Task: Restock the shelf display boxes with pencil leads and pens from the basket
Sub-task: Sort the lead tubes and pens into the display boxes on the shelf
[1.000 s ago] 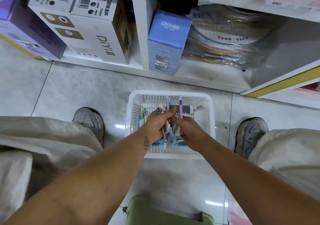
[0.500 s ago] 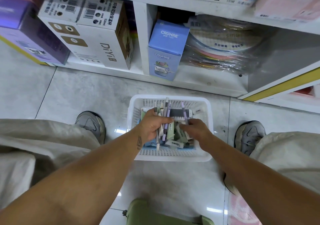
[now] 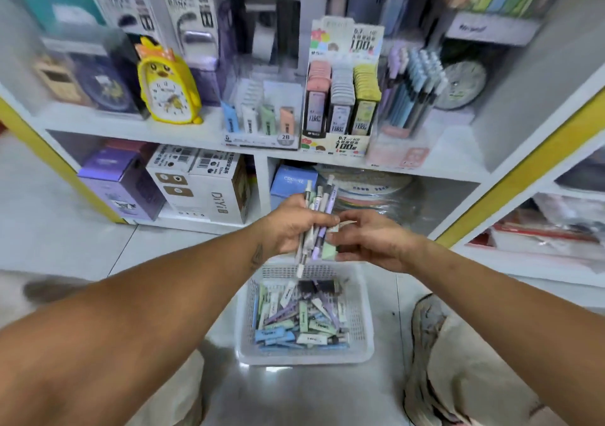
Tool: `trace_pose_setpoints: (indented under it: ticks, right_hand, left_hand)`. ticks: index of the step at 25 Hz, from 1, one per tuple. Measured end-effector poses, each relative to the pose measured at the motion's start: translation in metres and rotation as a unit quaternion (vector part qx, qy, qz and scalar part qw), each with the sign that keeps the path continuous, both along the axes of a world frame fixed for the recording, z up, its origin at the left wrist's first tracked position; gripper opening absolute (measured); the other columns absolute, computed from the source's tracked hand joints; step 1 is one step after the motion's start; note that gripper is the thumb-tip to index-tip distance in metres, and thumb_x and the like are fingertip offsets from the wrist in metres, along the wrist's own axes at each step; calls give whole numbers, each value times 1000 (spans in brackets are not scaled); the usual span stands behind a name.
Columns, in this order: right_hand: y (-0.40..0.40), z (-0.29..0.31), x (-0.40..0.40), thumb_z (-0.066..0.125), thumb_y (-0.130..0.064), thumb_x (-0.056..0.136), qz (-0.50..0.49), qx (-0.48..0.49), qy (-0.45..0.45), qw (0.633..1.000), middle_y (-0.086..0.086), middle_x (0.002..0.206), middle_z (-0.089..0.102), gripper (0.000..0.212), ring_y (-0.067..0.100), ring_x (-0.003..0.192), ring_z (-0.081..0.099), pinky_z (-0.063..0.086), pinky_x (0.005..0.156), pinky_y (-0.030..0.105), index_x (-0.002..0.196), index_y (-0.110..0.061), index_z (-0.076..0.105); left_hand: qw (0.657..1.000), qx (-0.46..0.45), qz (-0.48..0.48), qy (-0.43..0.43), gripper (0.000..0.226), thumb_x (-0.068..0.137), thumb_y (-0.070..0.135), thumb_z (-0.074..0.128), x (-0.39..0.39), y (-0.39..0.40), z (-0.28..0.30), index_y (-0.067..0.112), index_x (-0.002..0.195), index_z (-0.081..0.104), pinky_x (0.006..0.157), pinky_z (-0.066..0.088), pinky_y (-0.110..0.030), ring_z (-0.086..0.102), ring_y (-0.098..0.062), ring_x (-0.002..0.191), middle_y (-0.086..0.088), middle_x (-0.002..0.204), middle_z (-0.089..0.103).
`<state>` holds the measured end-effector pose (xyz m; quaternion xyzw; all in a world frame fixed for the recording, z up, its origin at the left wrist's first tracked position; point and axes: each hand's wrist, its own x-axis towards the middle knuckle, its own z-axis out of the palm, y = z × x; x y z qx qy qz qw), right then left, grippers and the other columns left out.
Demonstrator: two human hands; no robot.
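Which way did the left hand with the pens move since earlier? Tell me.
Yes: the left hand has risen out of the white plastic basket, lifting its bundle of pens above the rim.

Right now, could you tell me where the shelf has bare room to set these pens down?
Bare white board lies in front of the yellow clock, left of the 2B lead box, and right of the pen display box. Between those boxes the 0.7 lead display packs the shelf tight.

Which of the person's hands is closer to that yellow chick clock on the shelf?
Left. The left hand is below and right of the yellow clock; the right hand is farther right.
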<state>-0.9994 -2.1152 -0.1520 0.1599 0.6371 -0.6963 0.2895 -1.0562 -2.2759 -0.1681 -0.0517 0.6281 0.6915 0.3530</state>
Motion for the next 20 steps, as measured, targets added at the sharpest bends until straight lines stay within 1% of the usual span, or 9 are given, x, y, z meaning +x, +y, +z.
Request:
trace_pose_setpoints:
  ticks: [1,3,5,8,11,13,16,18,20]
  right_hand:
    - [0,19,2,74,5,84,-10,8,21,1000,7,80,69,42,17,72,69,60,65,30,121,-3,56]
    - [2,57,4,77,7,80,-32,44,64,996,12,82,67,43,19,70,66,59,61,30,116,-4,57]
    - [9,95,1,78,4,80,-50,105,111,987,14,83,68,31,20,68,64,57,59,30,106,-5,63]
    - [22,144,-5,71,-1,87,-69,156,191,967,8,80,70,13,15,61,61,51,52,25,97,-9,72]
    - [19,181,-17,73,-3,88,-54,156,259,952,11,74,69,16,13,52,59,48,46,21,104,-3,71]
    - [7,198,-34,75,2,84,-45,176,304,935,8,74,72,16,11,58,64,55,57,19,99,0,73]
    - [-11,213,-65,70,5,87,-58,119,301,944,10,94,77,11,20,89,73,58,77,20,92,-2,76]
    - [-20,217,-81,65,6,90,-51,125,309,942,14,105,75,14,21,93,74,57,77,17,97,0,76]
    - [-26,215,-93,68,6,88,-26,228,358,905,9,107,74,20,13,87,73,54,72,11,102,-6,75]
  left_hand:
    - [1000,-3,0,15,25,79,-9,73,1,1,21,-5,102,62,62,60,-40,69,-27,66,-23,86,67]
    - [999,-12,19,37,35,80,-7,72,2,3,59,-7,112,59,59,59,-41,69,-28,66,-27,89,67]
    - [997,-13,60,48,45,80,-6,71,-2,0,95,-8,120,51,58,60,-40,68,-27,62,-25,85,67]
    - [996,33,76,41,23,85,-6,66,-14,-8,142,-10,105,57,50,57,-32,66,-23,55,-19,67,67]
    - [996,51,58,36,4,88,-4,62,-20,-17,182,-4,92,61,47,54,-29,61,-21,51,-16,63,62]
    - [997,40,58,34,9,93,-2,57,-29,-25,200,-2,85,62,48,55,-28,59,-19,48,-14,59,60]
    - [995,42,83,18,19,96,1,53,-47,-39,216,2,77,57,48,54,-27,58,-16,43,-13,57,58]
    - [993,46,106,11,18,96,1,54,-58,-51,219,2,78,55,47,54,-26,58,-16,43,-12,58,57]
    - [993,39,116,7,15,95,1,55,-68,-64,214,2,80,55,48,54,-26,57,-17,47,-11,62,57]
